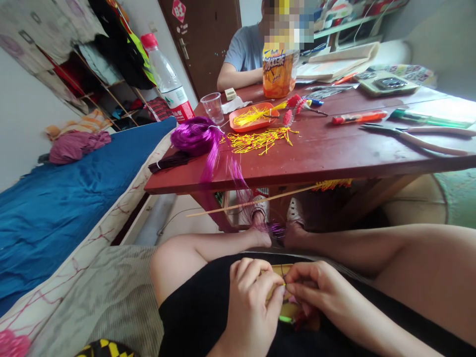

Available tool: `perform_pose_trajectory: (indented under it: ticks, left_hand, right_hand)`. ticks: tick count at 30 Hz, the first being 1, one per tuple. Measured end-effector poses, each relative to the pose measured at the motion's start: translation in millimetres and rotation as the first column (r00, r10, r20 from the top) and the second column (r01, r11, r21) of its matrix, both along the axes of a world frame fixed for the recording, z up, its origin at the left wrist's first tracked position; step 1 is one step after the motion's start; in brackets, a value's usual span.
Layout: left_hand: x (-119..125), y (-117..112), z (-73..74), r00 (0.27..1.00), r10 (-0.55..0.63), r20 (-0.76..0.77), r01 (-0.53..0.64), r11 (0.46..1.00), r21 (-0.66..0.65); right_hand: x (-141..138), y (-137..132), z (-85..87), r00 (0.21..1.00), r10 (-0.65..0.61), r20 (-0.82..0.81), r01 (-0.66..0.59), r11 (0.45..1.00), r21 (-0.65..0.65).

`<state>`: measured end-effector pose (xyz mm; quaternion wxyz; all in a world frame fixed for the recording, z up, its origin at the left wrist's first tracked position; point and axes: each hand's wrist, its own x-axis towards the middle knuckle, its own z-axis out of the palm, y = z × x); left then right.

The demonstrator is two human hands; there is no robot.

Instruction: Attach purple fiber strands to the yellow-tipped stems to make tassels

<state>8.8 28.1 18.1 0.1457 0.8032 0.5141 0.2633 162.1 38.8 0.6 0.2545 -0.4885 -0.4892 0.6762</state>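
Note:
My left hand (255,292) is closed over my lap, its thumb and forefinger pinched together. Facing it, my right hand (316,287) pinches a thin dark strand (283,270) that rises between the two sets of fingertips. A tiny yellow bit shows where the fingertips meet; what the left fingers grip is mostly hidden. Below the hands, partly covered by them, a shallow tan tray (284,268) rests on the black cloth on my lap. Small pink, dark red and bright green pieces (285,319) show there, too blurred to name.
On the red-brown table (297,158) lie a purple thread bundle (195,136), yellow strands (260,141), an orange dish (256,127) and pliers (416,133). Bottles (278,74) stand behind, near a seated person (241,59). A thin stick (253,202) juts below the table edge.

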Motion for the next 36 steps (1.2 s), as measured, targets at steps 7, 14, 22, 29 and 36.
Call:
perform_pose_trajectory:
  ticks: [7,14,22,29,36]
  left_hand:
    - [6,3,3.2,0.995,0.033,0.098,-0.015,0.984,-0.177]
    - [11,10,-4.7,0.843,0.399,0.36,-0.062,0.737,-0.673]
    - [-1,21,-4.4,0.816,0.418,0.4,0.086,0.595,-0.799]
    - [0,19,-3.3,0.814,0.315,0.488,0.039,0.809,-0.587]
    - [10,11,-3.9,0.556,0.59,0.586,0.078,0.665,-0.743]
  right_hand:
    - [0,-2,-0.1,0.998,0.019,0.052,-0.02,0.999,0.024]
    - [-6,-10,-5.9,0.865,-0.232,0.445,-0.236,0.596,0.768]
    - [-3,-11,-10.3,0.872,-0.224,0.436,-0.214,0.627,0.749]
    - [-4,-10,-4.2,0.909,-0.16,0.385,-0.139,0.754,0.643]
    - [-4,-8,-5.6,0.805,-0.434,0.404,-0.25,0.369,0.895]
